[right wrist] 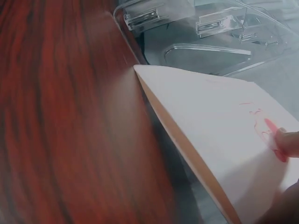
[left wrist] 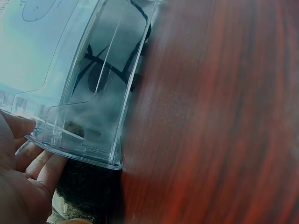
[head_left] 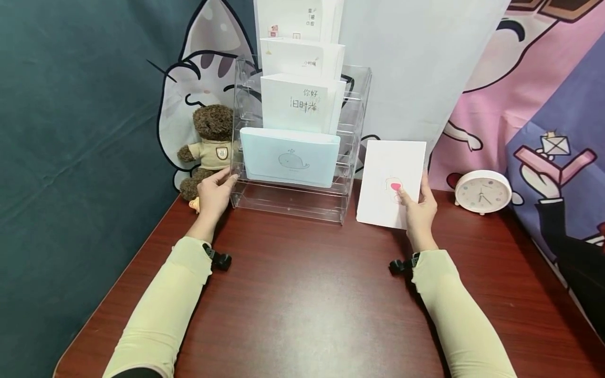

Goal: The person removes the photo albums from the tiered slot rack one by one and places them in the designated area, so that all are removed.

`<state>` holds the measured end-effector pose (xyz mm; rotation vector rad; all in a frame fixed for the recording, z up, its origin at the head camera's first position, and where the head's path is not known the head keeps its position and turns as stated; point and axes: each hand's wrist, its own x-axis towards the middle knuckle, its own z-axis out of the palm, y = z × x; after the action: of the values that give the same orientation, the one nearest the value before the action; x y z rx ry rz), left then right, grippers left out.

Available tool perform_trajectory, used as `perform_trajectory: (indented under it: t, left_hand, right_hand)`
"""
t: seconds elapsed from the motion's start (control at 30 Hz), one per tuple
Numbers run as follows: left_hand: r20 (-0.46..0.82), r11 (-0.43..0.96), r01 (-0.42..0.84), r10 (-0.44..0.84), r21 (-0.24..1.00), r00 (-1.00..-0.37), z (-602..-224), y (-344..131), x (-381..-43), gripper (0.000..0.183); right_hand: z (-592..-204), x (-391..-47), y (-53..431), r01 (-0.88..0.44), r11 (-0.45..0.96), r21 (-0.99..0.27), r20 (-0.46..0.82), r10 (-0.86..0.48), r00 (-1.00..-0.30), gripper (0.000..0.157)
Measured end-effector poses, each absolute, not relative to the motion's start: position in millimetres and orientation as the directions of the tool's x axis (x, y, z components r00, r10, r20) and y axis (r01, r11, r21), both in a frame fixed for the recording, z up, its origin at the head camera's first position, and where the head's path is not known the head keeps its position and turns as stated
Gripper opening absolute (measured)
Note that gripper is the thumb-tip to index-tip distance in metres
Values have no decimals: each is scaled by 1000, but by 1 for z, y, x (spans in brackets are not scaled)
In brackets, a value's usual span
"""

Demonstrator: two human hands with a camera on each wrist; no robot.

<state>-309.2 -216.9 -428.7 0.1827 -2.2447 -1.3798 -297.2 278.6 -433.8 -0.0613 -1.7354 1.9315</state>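
A clear tiered acrylic rack [head_left: 288, 207] stands at the back of the table. My left hand [head_left: 215, 197] grips its left side edge, thumb on the near face and fingers behind, as the left wrist view shows on the clear side panel [left wrist: 88, 154]. In my right hand [head_left: 420, 215] is a white notebook [head_left: 383, 163] with a red heart drawing, held upright to the right of the rack with the thumb on its cover. A pale blue notebook [head_left: 264, 152] with a whale sits in the lowest filled tier. White notebooks [head_left: 288, 102] fill the tiers above.
Left of the rack sits a brown teddy bear [head_left: 214, 123] in a beige shirt, with a small yellow figure [head_left: 194, 204] at its feet. A white round alarm clock [head_left: 483, 192] stands at the right. Printed cloth [head_left: 406, 68] hangs behind the brown wooden table [head_left: 307, 294].
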Motion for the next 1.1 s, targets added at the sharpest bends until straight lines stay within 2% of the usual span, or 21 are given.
perform_trajectory:
  t: [0.23,0.33,0.63,1.1]
  left_hand:
    - [341,476,144,-358,867,-869,-429,-217,-308,35]
    - [331,468,137,-360,873,-872,-429,-217,-309,36]
    - [319,464,129,-360,876,-877,-428,-218,-309,37]
    - [332,471,139,-358,871,-873,-431,-219,-309,37]
  right_hand:
    - [-444,-297,280,-113,49,-992,123,406,-906,76]
    - [-448,-298,282,-47,50,-998,63,401,-914,75]
    - [-456,-302,282,51,54,-997,-25,400,-916,76]
    - [-460,-301,283,105,209,-972,-26,350,-936,67]
